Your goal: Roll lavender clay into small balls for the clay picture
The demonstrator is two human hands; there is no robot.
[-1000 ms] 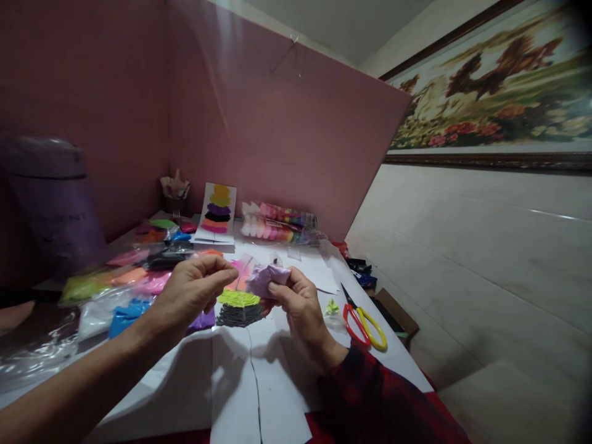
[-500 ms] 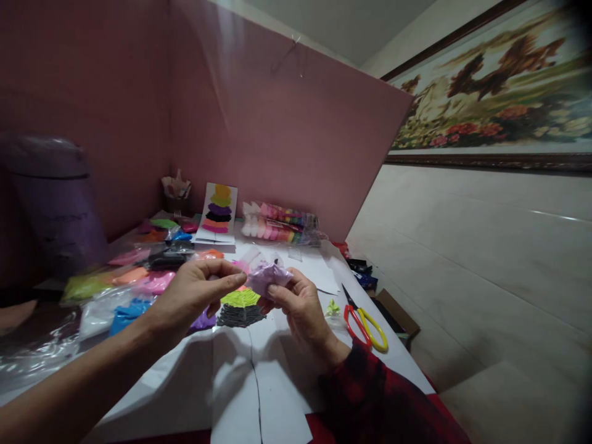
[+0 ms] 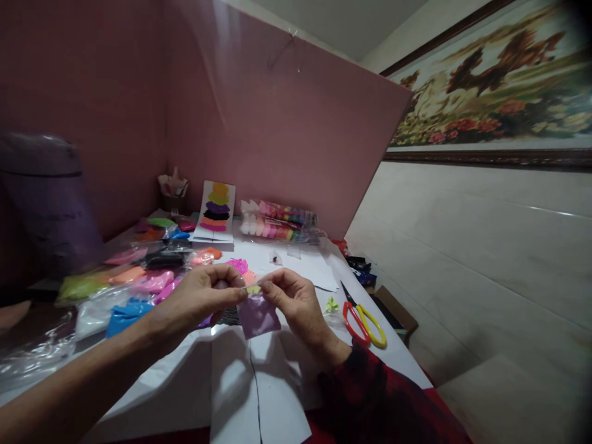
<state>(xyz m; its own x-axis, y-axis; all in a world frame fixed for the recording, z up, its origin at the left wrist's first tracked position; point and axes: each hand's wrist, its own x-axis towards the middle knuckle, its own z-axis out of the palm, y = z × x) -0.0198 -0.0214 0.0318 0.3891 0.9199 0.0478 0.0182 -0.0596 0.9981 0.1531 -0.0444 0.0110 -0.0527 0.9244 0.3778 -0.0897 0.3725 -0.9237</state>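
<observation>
A small clear bag of light purple clay [image 3: 257, 316] hangs between my two hands above the white paper. My left hand [image 3: 198, 297] pinches the bag's top edge from the left. My right hand [image 3: 293, 301] pinches the same edge from the right, so the fingertips of both hands nearly meet. Under and behind the bag lie flat ridged clay shapes in black and pink [image 3: 239, 265], partly hidden by my hands.
Red and yellow scissors [image 3: 363, 319] lie to the right on the white paper [image 3: 272, 394]. Several bags of coloured clay [image 3: 139, 280] cover the left side. A card with stacked coloured shapes [image 3: 215, 209] and a pack of clay sticks [image 3: 277, 225] stand against the pink board.
The purple bag was bunched in my right hand with the left hand apart. Now both hands pinch its top edge and it hangs down lower.
</observation>
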